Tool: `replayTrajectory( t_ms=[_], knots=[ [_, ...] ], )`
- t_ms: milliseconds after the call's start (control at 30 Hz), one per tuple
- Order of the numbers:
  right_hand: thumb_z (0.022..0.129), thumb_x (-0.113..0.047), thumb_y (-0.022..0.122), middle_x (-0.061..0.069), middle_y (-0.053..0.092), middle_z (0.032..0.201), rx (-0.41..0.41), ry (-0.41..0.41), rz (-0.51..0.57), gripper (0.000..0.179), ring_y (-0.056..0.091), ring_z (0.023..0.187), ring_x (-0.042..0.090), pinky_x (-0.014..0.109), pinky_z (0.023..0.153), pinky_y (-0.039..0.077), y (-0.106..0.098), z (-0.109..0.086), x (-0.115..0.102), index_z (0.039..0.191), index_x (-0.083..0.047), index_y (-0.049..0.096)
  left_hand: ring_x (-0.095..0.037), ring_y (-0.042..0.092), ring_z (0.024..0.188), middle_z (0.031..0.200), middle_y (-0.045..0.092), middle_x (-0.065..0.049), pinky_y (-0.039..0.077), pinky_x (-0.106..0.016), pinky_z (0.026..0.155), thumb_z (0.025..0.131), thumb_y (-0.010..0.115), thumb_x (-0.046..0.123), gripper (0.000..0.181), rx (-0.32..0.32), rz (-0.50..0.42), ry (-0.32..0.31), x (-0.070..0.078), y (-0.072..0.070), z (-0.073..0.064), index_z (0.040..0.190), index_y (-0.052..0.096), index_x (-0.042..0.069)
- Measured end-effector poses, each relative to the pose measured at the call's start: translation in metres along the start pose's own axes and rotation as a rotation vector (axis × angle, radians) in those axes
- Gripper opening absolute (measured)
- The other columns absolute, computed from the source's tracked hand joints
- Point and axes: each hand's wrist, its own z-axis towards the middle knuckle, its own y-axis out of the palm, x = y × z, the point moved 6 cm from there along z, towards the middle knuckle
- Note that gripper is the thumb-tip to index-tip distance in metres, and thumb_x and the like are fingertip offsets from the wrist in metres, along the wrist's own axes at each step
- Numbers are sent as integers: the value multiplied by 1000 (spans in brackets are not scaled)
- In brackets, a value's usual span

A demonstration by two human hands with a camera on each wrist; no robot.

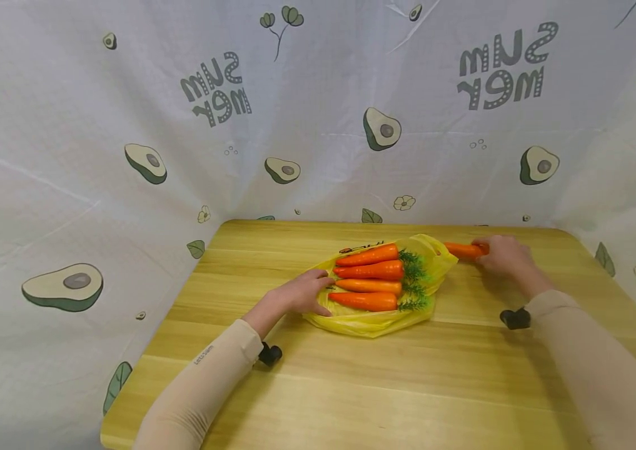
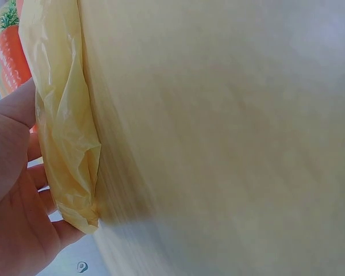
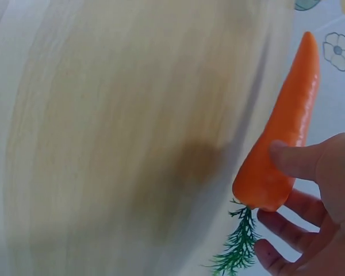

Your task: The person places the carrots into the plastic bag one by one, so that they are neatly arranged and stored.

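A yellow plastic bag point(image 1: 374, 326) lies on the table with several orange carrots point(image 1: 371, 270) side by side on it, their green tops pointing right. My left hand point(image 1: 305, 292) rests at the bag's left edge beside the carrot tips, fingers spread. In the left wrist view, crumpled bag plastic point(image 2: 63, 126) covers those fingertips. To the right of the bag, my right hand point(image 1: 506, 255) holds another carrot point(image 1: 464, 250) by its thick end. The right wrist view has the thumb across this carrot point(image 3: 287, 121) and its green top point(image 3: 238, 244) hanging below.
Underneath is a light wooden table point(image 1: 340, 387) with rounded far corners. A white cloth point(image 1: 318, 81) printed with avocados and lettering hangs behind it and along the sides. A small black device point(image 1: 271, 355) is on the left wrist, and another black device point(image 1: 516, 319) on the right.
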Motion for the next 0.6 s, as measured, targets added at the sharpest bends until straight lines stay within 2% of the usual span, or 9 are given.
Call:
replayTrajectory(
  t_ms=[200,367,600],
  knots=[
    [91,-20,64,34,61,112,2,11,20,51,56,87,42,45,59,45,-9,-1,4,137,0,57,-28,33,149,161,34,-11,32,-41,121,88,74,52,84,-5,-4,-3,0,-1,-1,155,41,15],
    [91,-21,67,32,62,104,39,5,16,50,55,81,40,43,58,43,-17,-2,3,135,1,59,-27,32,150,162,32,-11,32,-41,121,88,74,52,84,-9,-4,-7,-1,-1,0,155,40,15],
    [92,-22,69,31,64,105,61,-38,-2,50,56,81,37,45,63,45,-29,-6,-8,134,3,60,-27,32,149,162,33,-10,32,-41,121,88,74,53,84,-12,1,-7,0,-1,0,155,41,15]
  ],
)
